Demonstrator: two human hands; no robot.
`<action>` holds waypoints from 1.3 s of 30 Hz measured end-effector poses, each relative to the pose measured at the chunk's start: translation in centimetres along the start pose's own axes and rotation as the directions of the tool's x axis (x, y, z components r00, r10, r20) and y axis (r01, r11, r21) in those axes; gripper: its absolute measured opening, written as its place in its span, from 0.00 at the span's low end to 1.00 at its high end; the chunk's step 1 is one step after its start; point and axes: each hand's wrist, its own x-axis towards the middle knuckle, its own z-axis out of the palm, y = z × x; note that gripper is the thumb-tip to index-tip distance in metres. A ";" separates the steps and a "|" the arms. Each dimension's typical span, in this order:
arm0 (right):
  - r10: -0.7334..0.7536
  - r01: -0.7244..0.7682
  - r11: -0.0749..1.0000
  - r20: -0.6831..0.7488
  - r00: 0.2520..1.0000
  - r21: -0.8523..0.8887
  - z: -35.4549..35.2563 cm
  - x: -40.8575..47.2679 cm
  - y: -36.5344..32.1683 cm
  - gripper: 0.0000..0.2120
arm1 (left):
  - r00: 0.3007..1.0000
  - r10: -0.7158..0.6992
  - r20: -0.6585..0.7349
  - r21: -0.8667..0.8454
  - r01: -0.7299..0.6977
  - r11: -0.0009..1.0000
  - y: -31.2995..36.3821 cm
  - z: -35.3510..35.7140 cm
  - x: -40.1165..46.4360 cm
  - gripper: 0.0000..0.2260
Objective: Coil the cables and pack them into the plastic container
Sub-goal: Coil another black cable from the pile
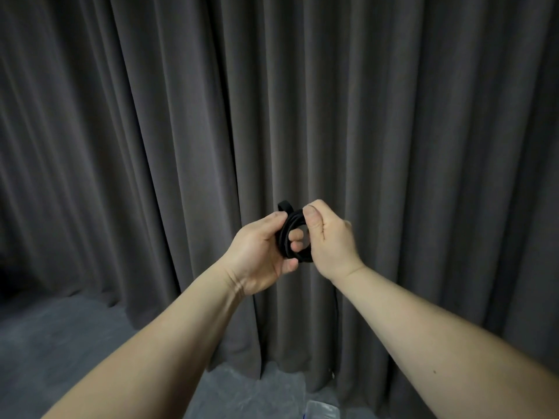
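Black coiled cable (289,237), gripped between left hand (260,252), right hand (329,240)

Matt black cable (289,237), smooth and rubbery-looking, coiled against a heavy matt grey cloth curtain (393,131) hanging in soft folds, with a dull, felt-like grey floor (75,343) below and a scrap of glossy clear plastic (320,411) glinting at the bottom edge.
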 end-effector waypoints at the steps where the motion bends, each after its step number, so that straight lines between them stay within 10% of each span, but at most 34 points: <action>1: 0.017 -0.017 1.000 0.005 1.000 0.021 0.0 0.0 0.0 0.14 | 0.999 0.028 -0.019 0.035 -0.028 0.999 -0.2 0.1 0.0 0.11; 10: 0.220 -0.223 0.962 0.037 0.975 0.157 1.3 -0.1 -0.1 0.27 | 0.920 0.358 -0.160 0.402 -0.271 0.875 -1.8 0.7 0.1 0.08; 16: 0.221 -0.224 0.971 0.045 0.974 0.080 0.5 0.3 -0.5 0.25 | 0.958 0.265 -0.107 0.237 -0.234 0.943 -1.7 1.1 -0.3 0.06; 22: 0.267 -0.286 0.957 0.229 0.936 0.054 -0.3 -0.2 0.5 0.04 | 0.875 0.343 -0.341 0.191 -0.293 0.937 -0.7 -0.9 -0.1 0.08; 26: 0.346 -0.340 0.938 0.176 0.922 -0.062 -0.6 -1.5 1.8 0.08 | 0.812 0.360 -0.458 0.199 -0.302 0.933 0.1 -3.1 -0.2 0.08; 32: 0.174 0.012 0.842 0.291 0.941 -0.540 0.1 -1.2 0.0 0.12 | 0.782 0.408 -0.471 0.346 -0.262 0.901 -0.6 -4.3 0.1 0.06; 39: 0.012 0.261 0.884 0.577 0.816 -0.388 -0.1 -0.4 -3.6 0.16 | 0.836 0.409 -0.366 0.467 -0.215 0.857 -1.2 -3.7 -0.8 0.04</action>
